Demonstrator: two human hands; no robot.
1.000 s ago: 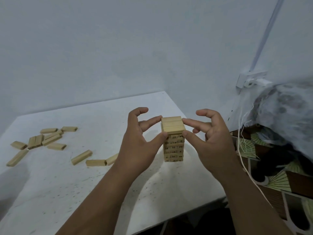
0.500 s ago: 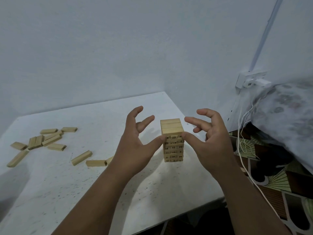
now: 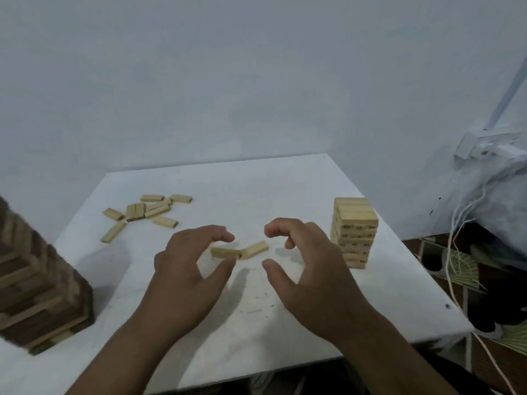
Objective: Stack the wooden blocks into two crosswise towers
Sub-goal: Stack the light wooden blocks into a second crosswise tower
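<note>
Both hands hover with fingers curved apart, gripping nothing: left hand [image 3: 188, 269], right hand [image 3: 310, 269]; below them spreads the white, speckled square table [image 3: 256, 323]; a dark, blurred crosswise tower [image 3: 37, 283] fills its left edge; a pale wooden block tower [image 3: 353, 232] stands right; loose blocks [image 3: 145, 213] scatter far-left; two blocks [image 3: 239, 251] lie between the fingertips.

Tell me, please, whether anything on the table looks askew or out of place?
Nothing is damaged. The pale wooden block tower on the right has slightly offset upper layers, and loose wooden blocks lie scattered at the far left.
</note>
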